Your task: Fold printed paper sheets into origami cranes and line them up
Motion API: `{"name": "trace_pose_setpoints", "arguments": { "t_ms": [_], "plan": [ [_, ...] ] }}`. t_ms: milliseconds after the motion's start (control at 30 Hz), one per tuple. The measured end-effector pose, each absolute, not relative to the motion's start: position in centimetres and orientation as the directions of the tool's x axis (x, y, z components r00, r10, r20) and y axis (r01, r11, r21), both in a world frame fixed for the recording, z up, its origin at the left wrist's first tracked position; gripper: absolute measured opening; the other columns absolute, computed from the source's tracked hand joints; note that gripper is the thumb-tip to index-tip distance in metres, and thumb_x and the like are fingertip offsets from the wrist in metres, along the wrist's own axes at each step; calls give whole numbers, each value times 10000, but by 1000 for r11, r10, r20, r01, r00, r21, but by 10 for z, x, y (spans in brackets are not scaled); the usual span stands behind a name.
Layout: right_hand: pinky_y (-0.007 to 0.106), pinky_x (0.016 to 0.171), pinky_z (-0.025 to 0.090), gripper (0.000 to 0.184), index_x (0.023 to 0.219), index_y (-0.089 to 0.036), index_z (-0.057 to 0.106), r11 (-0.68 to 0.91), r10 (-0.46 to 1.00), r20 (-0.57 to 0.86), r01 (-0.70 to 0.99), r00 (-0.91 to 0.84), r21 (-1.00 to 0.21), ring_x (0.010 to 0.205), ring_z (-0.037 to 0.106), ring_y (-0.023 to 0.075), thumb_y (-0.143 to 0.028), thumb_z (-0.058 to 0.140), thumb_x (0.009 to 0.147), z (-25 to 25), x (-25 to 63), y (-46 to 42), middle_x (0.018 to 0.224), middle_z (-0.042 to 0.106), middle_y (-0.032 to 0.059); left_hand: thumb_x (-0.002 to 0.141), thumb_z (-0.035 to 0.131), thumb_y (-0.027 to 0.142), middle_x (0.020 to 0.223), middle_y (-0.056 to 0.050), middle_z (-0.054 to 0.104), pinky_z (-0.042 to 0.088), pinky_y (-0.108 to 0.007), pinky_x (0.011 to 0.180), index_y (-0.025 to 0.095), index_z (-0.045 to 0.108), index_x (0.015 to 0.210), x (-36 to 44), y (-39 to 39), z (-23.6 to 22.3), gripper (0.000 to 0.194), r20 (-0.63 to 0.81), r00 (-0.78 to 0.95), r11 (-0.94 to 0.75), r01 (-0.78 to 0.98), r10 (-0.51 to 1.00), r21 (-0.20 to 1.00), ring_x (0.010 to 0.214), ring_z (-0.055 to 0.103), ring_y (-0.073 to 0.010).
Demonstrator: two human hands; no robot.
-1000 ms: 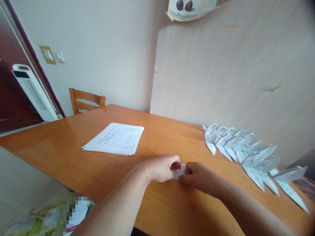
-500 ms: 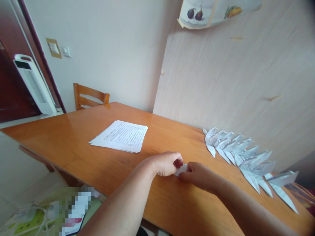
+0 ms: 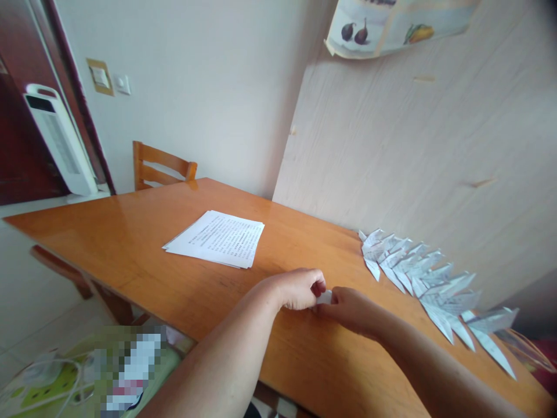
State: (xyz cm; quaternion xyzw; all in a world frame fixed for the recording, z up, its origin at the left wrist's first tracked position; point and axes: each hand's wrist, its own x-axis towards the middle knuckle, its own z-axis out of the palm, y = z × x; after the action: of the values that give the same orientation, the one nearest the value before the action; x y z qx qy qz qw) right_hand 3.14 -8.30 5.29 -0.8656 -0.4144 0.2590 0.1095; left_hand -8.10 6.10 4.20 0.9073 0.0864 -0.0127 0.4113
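Note:
A small piece of folded white paper (image 3: 324, 298) shows between my two hands, just above or on the wooden table; most of it is covered by fingers. My left hand (image 3: 303, 288) grips its left side with curled fingers. On the right side, my right hand (image 3: 348, 309) pinches it between thumb and fingers. Along the wall at the right stands a row of several folded paper pieces (image 3: 435, 284) with pointed, upturned ends. A stack of printed sheets (image 3: 217, 240) lies flat beyond my left hand.
The wooden table (image 3: 130, 232) reaches to the wall. Behind its far left corner stands a wooden chair (image 3: 165, 162). At lower left, below the table edge, a green surface (image 3: 43, 395) holds a white cable and a blurred-out item. A picture sheet (image 3: 400, 29) hangs on the wall.
The camera view has shifted slightly. My hands stay closed on the small paper, in nearly the same pose.

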Motion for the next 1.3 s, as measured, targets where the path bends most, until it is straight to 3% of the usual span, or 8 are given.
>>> {"name": "trace_pose_setpoints", "arguments": {
  "t_ms": [200, 333, 533, 767, 1300],
  "plan": [
    [237, 530, 281, 140, 731, -186, 534, -594, 804, -380, 640, 457, -487, 579, 432, 107, -289, 604, 793, 56, 42, -93, 646, 503, -40, 727, 641, 175, 1028, -4, 687, 452, -236, 647, 237, 608, 1018, -82, 56, 46, 299, -72, 986, -708, 156, 148, 688, 888, 638, -184],
    [230, 528, 277, 151, 709, -197, 482, -571, 821, -375, 638, 430, -517, 581, 416, 100, -239, 620, 752, 56, 44, -96, 630, 472, -56, 758, 662, 293, 1029, -9, 656, 448, -255, 663, 248, 652, 956, -85, 53, 51, 203, -47, 989, -756, 136, 138, 640, 874, 625, -191],
    [223, 529, 314, 75, 748, -187, 548, -566, 823, -407, 617, 396, -546, 580, 434, 97, -215, 615, 727, 61, 46, -97, 644, 512, -52, 745, 661, 301, 987, -12, 613, 433, -264, 643, 262, 675, 905, -86, 49, 52, 166, -39, 991, -802, 128, 130, 583, 828, 611, -191],
    [222, 524, 326, 92, 773, -179, 599, -601, 798, -426, 619, 427, -505, 580, 473, 104, -181, 620, 683, 65, 54, -99, 654, 558, -36, 751, 655, 286, 991, -15, 603, 435, -256, 652, 275, 686, 954, -84, 49, 48, 206, -37, 989, -816, 138, 141, 562, 841, 606, -190],
    [244, 488, 233, 89, 708, -192, 572, -663, 748, -435, 599, 501, -450, 550, 423, 116, -214, 653, 678, 72, 61, -122, 589, 488, -49, 744, 641, 272, 1001, -7, 591, 438, -254, 662, 302, 685, 932, -83, 51, 40, 195, -13, 989, -801, 127, 147, 585, 835, 588, -184]
  ]
}}
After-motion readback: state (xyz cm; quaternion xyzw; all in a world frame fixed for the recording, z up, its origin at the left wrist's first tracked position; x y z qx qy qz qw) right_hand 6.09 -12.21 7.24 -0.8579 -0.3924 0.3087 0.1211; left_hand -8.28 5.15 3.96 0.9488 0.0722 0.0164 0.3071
